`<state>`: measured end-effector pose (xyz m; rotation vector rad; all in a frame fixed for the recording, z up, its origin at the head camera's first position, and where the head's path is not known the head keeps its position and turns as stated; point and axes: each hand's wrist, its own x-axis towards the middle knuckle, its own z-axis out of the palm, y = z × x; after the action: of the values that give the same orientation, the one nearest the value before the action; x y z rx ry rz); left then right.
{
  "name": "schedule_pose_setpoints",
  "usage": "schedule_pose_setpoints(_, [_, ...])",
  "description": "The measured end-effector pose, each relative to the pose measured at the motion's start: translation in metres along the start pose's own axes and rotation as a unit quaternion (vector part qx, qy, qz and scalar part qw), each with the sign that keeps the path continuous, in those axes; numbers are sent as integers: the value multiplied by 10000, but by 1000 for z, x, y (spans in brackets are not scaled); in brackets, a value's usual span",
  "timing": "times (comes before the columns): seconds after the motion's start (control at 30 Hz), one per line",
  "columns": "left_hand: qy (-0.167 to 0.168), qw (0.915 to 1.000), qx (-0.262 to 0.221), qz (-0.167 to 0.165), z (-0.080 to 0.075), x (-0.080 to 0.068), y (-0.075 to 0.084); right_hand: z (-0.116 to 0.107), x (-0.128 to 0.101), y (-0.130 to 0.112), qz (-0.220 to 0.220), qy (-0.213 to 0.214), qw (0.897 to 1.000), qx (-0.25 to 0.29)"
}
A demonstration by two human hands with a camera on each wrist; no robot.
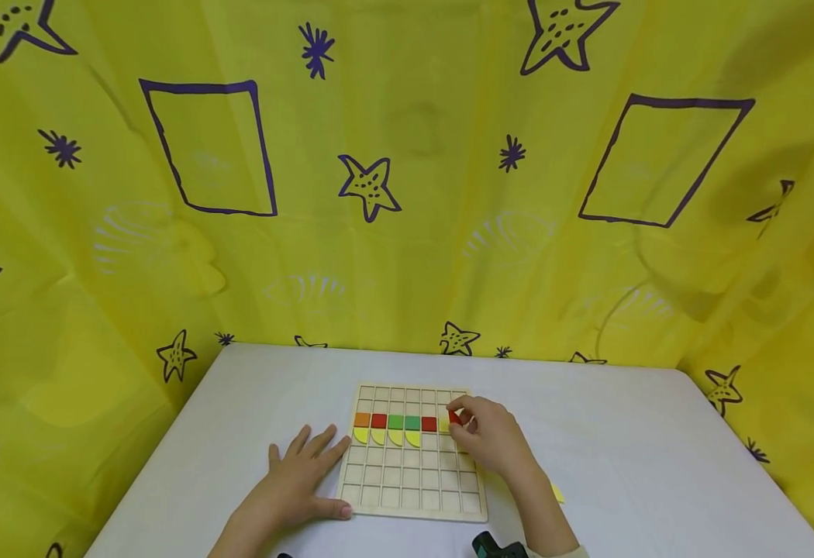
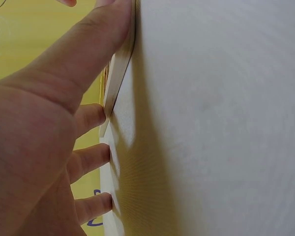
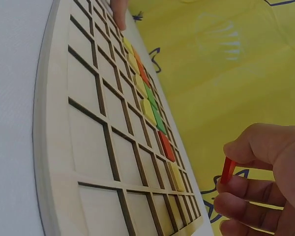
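A wooden grid board (image 1: 421,512) lies on the table. One of its rows holds an orange square tile (image 1: 361,419), a red one (image 1: 379,421), two green ones (image 1: 404,422), another red one (image 1: 429,424) and a yellow tile (image 3: 176,177). Below that row sit several yellow quarter-circle tiles (image 1: 395,437). My right hand (image 1: 494,438) pinches a red tile (image 3: 228,170) between thumb and fingers, over the board's right side. At the board's left edge my left hand (image 1: 295,480) rests with fingers spread, the thumb (image 2: 83,54) against the near corner.
A yellow piece (image 1: 557,493) lies on the white table (image 1: 658,465) beside the right forearm, which partly hides it. A dark object (image 1: 498,546) shows at the bottom edge. Yellow curtains (image 1: 421,256) with purple drawings enclose the table behind and at the sides.
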<state>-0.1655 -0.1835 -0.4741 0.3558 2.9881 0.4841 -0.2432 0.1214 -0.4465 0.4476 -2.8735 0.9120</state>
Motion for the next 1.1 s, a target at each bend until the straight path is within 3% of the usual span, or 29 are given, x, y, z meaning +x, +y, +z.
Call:
schedule_pose_setpoints(0.4, [-3,10000,-10,-17,1,0,0,4,0,1,-44,220,9993,311])
schedule_pose_setpoints(1.1, [-27,10000,-9,-51,-1,0,0,8,-1,-5,-112,-1,9998,143])
